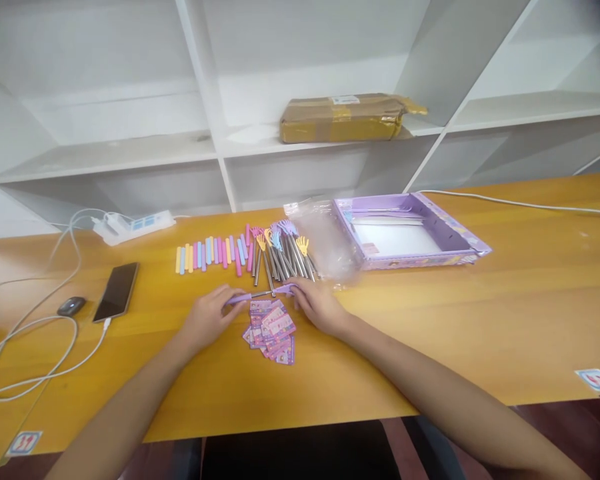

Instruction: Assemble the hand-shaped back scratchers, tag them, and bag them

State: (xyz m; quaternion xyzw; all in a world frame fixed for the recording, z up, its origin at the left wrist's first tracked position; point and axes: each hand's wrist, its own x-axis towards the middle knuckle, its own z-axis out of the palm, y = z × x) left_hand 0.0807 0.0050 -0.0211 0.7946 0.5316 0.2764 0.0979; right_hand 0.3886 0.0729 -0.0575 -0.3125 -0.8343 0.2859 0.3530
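Note:
Between my two hands, above a pile of small pink and purple cards (273, 330), lies a thin metal rod with purple ends (263, 294). My left hand (213, 313) pinches its purple handle. At the other end, my right hand (313, 303) has its fingers closed on the purple head. Just beyond my hands are several metal sticks with hand-shaped heads (285, 250) in yellow, blue, pink and purple. To their left, several coloured tubes (215, 252) stand in a row, in yellow, blue, pink and purple.
A clear plastic bag (325, 240) touches an open purple box (400, 233) at the right. On the left are a phone (116, 292), a black mouse (71, 306), white cables and a power strip (135, 227). A taped carton (343, 119) rests on the shelf (145, 157).

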